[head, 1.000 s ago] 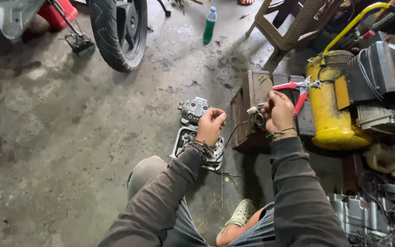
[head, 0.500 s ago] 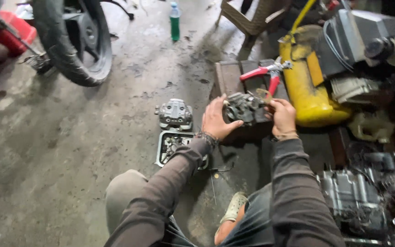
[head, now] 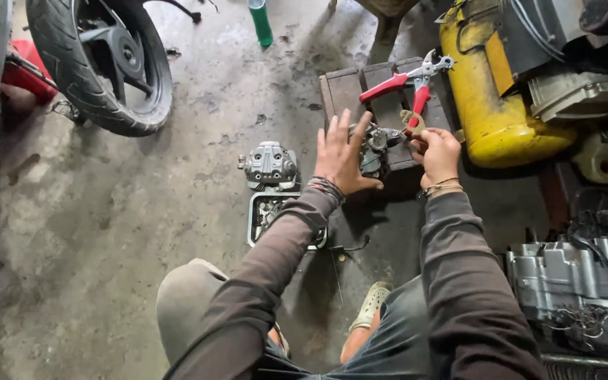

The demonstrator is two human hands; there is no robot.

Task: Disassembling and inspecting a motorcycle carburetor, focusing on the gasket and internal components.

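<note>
Biggest thing near me was the yellow tank, lying on the floor to my right w/ grey machinery on top of it. Across the floor to my left stood the tyre, well apart from my work. Low on my right sat an engine block, just beside my right knee.

In front of me was the wooden crate, dark and oily. Red-handled pliers lay on top of it, jaws pointing toward the tank, just beyond my hands.

The engine part I was working on rested on the crate's near edge, between my hands. My left hand was flat against its left side, fingers spread and straight, not clamped on it. My right hand was curled shut round a small tan piece, right next to the pliers' handle ends.

On the floor left of the crate sat a grey cover, and just below it a small tray w/ bits inside, partly hidden by my left forearm. Far up the floor stood a green bottle.
</note>
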